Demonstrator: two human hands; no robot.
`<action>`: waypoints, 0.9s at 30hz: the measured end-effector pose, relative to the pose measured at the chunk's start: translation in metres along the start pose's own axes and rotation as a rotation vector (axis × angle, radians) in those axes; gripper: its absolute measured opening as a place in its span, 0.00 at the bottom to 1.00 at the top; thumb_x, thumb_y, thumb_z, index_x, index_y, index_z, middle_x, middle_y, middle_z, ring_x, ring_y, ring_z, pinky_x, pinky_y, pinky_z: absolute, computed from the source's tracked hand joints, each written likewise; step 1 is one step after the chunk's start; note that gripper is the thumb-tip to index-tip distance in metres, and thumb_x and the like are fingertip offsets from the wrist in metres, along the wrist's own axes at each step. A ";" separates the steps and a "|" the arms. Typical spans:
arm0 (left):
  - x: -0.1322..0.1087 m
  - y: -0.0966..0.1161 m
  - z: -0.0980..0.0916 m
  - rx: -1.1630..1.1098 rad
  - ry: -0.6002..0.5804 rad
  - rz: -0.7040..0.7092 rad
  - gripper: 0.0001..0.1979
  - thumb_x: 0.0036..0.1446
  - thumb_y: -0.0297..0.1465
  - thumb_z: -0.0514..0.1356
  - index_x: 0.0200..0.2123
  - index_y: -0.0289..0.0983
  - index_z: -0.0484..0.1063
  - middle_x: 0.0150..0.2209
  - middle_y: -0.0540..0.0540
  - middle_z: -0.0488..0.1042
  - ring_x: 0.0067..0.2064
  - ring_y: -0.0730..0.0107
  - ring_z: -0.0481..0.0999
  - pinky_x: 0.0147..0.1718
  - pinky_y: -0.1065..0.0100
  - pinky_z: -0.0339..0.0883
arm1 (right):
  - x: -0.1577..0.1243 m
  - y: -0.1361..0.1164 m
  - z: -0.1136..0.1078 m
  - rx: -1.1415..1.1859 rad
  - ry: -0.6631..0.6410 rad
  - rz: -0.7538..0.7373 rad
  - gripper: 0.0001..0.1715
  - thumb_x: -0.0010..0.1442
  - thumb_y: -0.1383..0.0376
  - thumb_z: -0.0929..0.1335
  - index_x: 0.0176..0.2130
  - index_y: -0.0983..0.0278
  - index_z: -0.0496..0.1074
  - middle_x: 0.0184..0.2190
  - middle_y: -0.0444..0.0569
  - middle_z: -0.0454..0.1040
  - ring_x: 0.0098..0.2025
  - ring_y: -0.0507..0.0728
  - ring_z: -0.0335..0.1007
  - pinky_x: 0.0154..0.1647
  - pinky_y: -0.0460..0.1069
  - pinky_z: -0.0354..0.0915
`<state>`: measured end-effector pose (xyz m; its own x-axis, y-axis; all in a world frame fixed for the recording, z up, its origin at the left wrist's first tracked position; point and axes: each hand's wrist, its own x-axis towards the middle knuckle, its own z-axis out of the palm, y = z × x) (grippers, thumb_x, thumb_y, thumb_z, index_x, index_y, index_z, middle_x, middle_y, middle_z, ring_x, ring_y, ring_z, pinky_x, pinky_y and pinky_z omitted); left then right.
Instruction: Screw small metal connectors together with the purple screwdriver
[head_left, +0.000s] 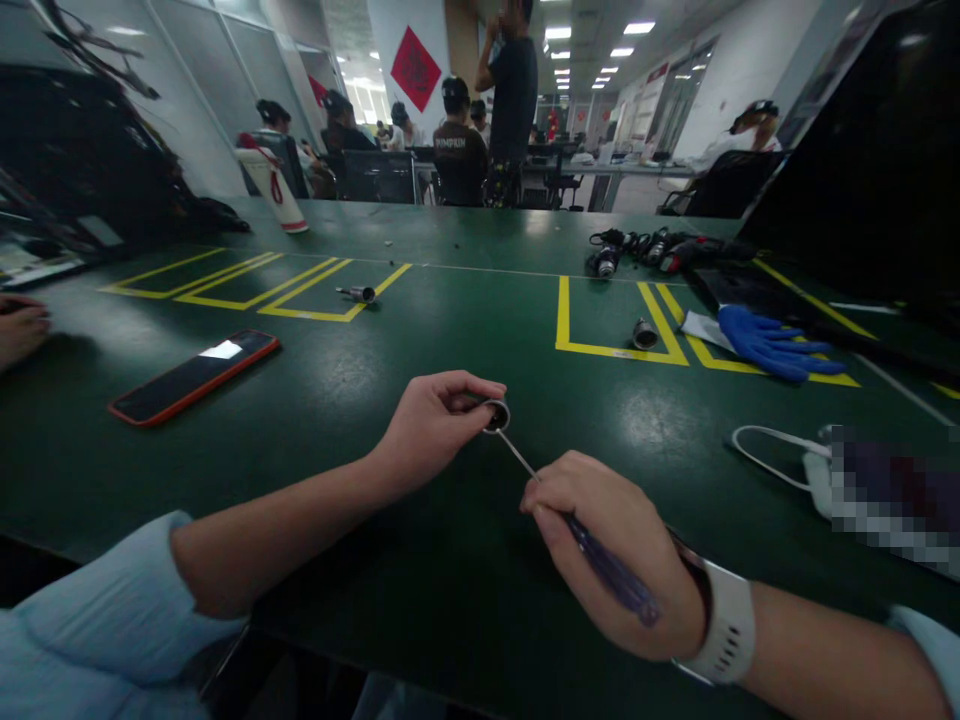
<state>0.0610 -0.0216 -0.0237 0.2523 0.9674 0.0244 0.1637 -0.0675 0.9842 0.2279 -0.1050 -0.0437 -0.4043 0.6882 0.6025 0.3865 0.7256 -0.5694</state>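
R hand (628, 530): screwdriver (613, 572) (L hand (431, 432): metal pc (501, 415))

Phone (196, 378) on table (420, 335) at left, fitting (363, 295) behind it, cup (279, 192) farther back — part (498, 413) in left hand (429, 432) at centre, screwdriver (611, 572) in right hand (634, 545) nearer, glove (772, 342) at right, cables (639, 246) behind.

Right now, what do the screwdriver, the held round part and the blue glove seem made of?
Screwdriver: handle probably glossy plastic, looking translucent; shaft likely metal, thin and silvery.
Round part: likely metal, its smooth grey rim shining.
Blue glove: matte, limp, perhaps rubber or coated fabric; unclear which.
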 end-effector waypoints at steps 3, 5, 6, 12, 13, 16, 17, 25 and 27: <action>0.019 -0.004 -0.016 -0.017 0.073 -0.002 0.10 0.42 0.24 0.66 0.32 0.33 0.76 0.36 0.46 0.79 0.34 0.69 0.78 0.41 0.64 0.73 | -0.002 -0.001 0.001 0.017 -0.058 -0.016 0.08 0.59 0.76 0.60 0.34 0.68 0.66 0.28 0.50 0.71 0.31 0.53 0.65 0.32 0.49 0.62; 0.038 -0.006 -0.035 -0.062 0.154 -0.013 0.11 0.41 0.22 0.66 0.33 0.32 0.75 0.30 0.47 0.78 0.32 0.70 0.78 0.39 0.64 0.73 | -0.003 -0.002 0.001 0.032 -0.099 -0.005 0.08 0.59 0.76 0.60 0.34 0.68 0.66 0.28 0.50 0.71 0.31 0.54 0.64 0.32 0.49 0.62; 0.048 -0.007 -0.047 -0.093 0.221 -0.005 0.10 0.42 0.21 0.66 0.32 0.32 0.75 0.29 0.48 0.77 0.31 0.71 0.77 0.38 0.65 0.73 | -0.003 -0.002 0.001 0.040 -0.112 0.006 0.07 0.58 0.76 0.61 0.34 0.67 0.66 0.28 0.50 0.71 0.30 0.54 0.64 0.31 0.49 0.61; 0.105 -0.013 -0.131 0.066 0.655 -0.027 0.16 0.48 0.15 0.61 0.42 0.32 0.71 0.32 0.51 0.72 0.31 0.78 0.74 0.38 0.69 0.72 | -0.007 0.002 0.005 0.074 -0.161 0.009 0.07 0.58 0.75 0.61 0.35 0.66 0.65 0.29 0.48 0.69 0.31 0.52 0.62 0.31 0.48 0.59; 0.111 -0.014 -0.142 0.094 0.682 -0.052 0.17 0.49 0.17 0.62 0.44 0.31 0.70 0.34 0.49 0.72 0.32 0.77 0.73 0.38 0.69 0.71 | -0.007 0.002 0.005 0.075 -0.162 0.013 0.06 0.58 0.75 0.61 0.35 0.66 0.64 0.29 0.48 0.69 0.30 0.52 0.61 0.31 0.48 0.59; 0.125 -0.022 -0.167 0.170 0.732 -0.119 0.14 0.57 0.27 0.60 0.47 0.32 0.68 0.43 0.44 0.71 0.40 0.68 0.74 0.39 0.62 0.71 | -0.007 0.003 0.007 0.081 -0.153 0.029 0.06 0.59 0.75 0.61 0.35 0.66 0.64 0.28 0.47 0.68 0.30 0.52 0.61 0.31 0.48 0.58; 0.129 -0.025 -0.172 0.197 0.743 -0.134 0.14 0.59 0.30 0.58 0.48 0.33 0.67 0.46 0.42 0.71 0.42 0.65 0.74 0.40 0.60 0.71 | -0.006 0.003 0.008 0.079 -0.147 0.035 0.06 0.59 0.75 0.61 0.35 0.66 0.64 0.28 0.47 0.69 0.30 0.52 0.61 0.31 0.48 0.58; 0.164 -0.050 -0.180 0.366 0.773 -0.148 0.16 0.60 0.33 0.57 0.50 0.34 0.66 0.48 0.41 0.70 0.45 0.62 0.73 0.42 0.56 0.70 | -0.001 0.002 0.010 0.066 -0.109 0.057 0.07 0.59 0.74 0.60 0.33 0.66 0.65 0.27 0.48 0.70 0.29 0.52 0.62 0.29 0.48 0.59; 0.169 -0.054 -0.181 0.404 0.790 -0.143 0.16 0.60 0.33 0.57 0.50 0.33 0.66 0.47 0.41 0.70 0.44 0.63 0.73 0.41 0.57 0.70 | -0.001 0.002 0.010 0.061 -0.111 0.062 0.07 0.59 0.74 0.60 0.33 0.65 0.65 0.27 0.48 0.70 0.29 0.52 0.62 0.30 0.48 0.59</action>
<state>-0.0781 0.1898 -0.0406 -0.5012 0.8492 0.1662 0.5039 0.1303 0.8539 0.2214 -0.1040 -0.0512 -0.4717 0.7255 0.5012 0.3639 0.6779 -0.6388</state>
